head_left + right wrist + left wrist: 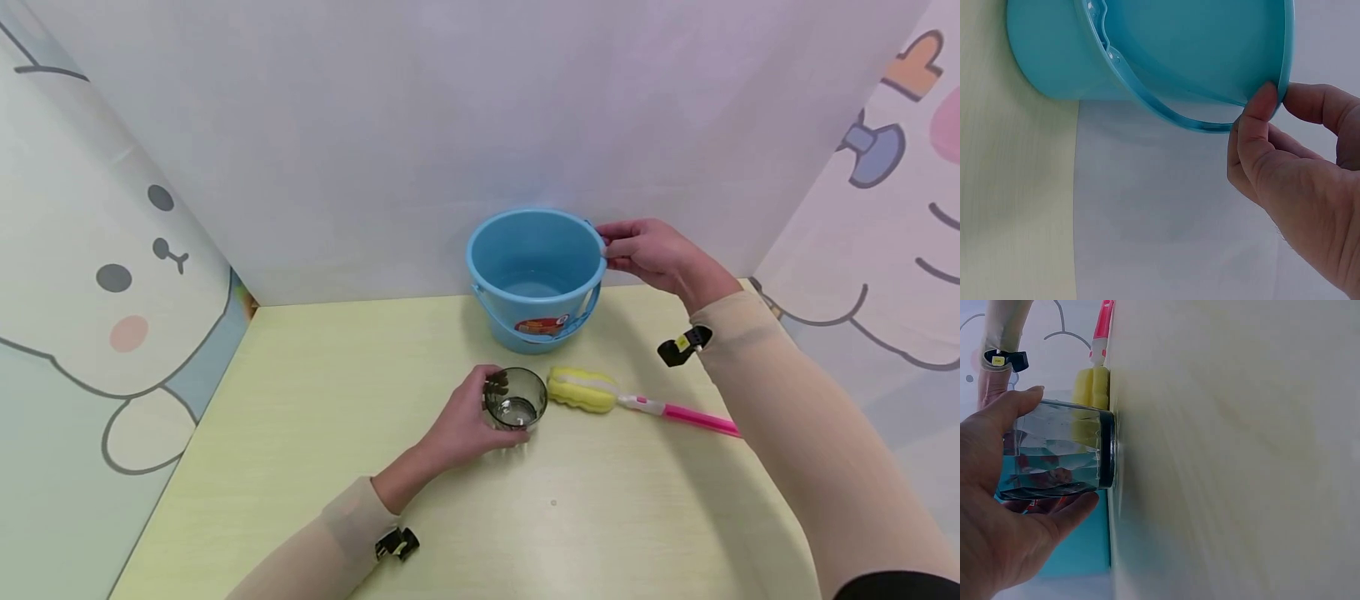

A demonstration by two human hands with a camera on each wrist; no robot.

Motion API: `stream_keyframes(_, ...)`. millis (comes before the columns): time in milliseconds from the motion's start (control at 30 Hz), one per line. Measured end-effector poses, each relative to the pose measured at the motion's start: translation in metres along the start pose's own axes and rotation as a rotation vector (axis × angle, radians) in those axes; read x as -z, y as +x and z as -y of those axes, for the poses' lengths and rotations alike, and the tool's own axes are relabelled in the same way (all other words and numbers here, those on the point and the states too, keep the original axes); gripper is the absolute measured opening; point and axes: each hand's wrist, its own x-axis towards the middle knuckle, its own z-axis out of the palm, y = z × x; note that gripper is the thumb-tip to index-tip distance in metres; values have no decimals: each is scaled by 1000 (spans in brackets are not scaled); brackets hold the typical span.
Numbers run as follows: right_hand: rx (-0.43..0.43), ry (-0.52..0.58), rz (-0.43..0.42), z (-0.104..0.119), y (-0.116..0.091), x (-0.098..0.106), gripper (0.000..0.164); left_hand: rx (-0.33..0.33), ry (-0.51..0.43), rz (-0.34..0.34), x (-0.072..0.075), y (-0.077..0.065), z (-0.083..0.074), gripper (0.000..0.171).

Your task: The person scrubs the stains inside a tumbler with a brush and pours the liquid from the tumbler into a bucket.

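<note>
My left hand holds a clear grey drinking glass, thumb on one side and fingers round the other. The glass stands upright, its thick base right at the tabletop in the left wrist view. At the back of the table is a light blue bucket, its handle hanging down in front. With thumb and fingertips my right hand pinches the bucket's rim on its right side. Between glass and right forearm lies a bottle brush with a yellow sponge head and a pink handle.
The pale yellow table ends against a white backdrop close behind the bucket. Panels with cartoon drawings flank the table on the left and right. Part of the brush handle is hidden under the right sleeve.
</note>
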Motion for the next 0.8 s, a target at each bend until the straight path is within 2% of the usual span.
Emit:
stream_keyframes(567, 9, 4, 15, 0, 1, -1, 58, -2, -28, 1, -2, -2, 4, 97)
stream_keyframes(800, 17, 11, 23, 0, 0, -2, 56, 18, -41, 14, 2, -6, 1, 107)
